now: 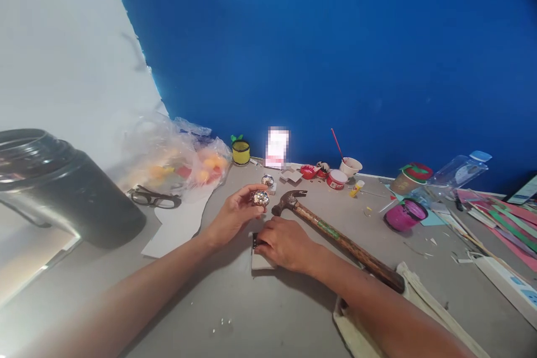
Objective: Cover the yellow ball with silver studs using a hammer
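Observation:
My left hand (240, 210) is closed around a small shiny ball (260, 198) with a faceted, mirror-like surface. Just beyond it, a second shiny ball (267, 180) rests on a small pale piece. My right hand (283, 243) is bent down over a whitish flat block (262, 262) on the table. Its fingers are closed at a small dark item (254, 240) on that block; the fingers cover most of it, so its kind is unclear. A claw hammer (335, 229) with a worn wooden handle lies right beside my right hand.
A large dark bottle (84, 190) leans in at left, near glasses (155, 198) and plastic bags (184, 156). Along the blue wall stand a yellow pot (240, 153), a lit screen (277, 147) and a paper cup (351, 166). Rightward are a magenta pot (405, 215) and a power strip (507, 285).

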Tool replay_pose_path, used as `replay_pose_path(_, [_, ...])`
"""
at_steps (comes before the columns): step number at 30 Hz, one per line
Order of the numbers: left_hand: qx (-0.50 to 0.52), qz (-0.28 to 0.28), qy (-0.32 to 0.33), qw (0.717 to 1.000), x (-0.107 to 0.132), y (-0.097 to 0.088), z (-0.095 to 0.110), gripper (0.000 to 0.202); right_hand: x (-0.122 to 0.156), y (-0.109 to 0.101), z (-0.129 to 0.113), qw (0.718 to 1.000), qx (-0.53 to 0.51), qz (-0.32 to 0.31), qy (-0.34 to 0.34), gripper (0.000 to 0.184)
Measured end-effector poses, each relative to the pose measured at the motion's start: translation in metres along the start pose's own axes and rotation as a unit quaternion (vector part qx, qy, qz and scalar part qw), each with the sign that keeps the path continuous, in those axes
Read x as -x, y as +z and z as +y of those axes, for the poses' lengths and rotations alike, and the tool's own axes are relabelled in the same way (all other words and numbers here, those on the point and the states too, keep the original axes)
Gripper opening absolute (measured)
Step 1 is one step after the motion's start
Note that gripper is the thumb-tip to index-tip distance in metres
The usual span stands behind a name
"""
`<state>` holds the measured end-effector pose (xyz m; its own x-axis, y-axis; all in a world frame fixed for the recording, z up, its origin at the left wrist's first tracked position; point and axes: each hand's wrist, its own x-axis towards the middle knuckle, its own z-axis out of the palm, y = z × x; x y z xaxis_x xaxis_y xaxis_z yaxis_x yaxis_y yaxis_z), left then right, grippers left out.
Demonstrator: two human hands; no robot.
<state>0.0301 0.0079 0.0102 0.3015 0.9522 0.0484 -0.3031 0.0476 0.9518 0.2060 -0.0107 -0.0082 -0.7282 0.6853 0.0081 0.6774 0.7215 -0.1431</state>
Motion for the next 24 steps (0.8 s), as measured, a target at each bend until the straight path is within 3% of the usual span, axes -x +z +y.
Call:
replay_pose_path(8, [0.141,0.02,-0.078,0.987,-0.005,-0.011,-0.006,0.03,-0.002,0.005,0.0,1.0,0.019,0.013,0.001,0.032])
replay_pose_path(15, [0.178,0.032,-0.1,0.978,-0.009,-0.018,-0.011,0.023,0.002,-0.003,-0.003,0.998,0.03,0.04,0.023,0.022])
replay_pose_path(19, [0.183,0.065,-0.106,0.975,-0.011,-0.023,-0.015,0.027,0.003,-0.008,-0.005,0.996,0.063,0.032,0.047,0.023])
replay_pose_path(24, [0.205,0.092,-0.132,0.965,-0.015,-0.028,-0.019,0.038,0.002,0.002,0.0,0.996,0.079,0.043,-0.012,0.017])
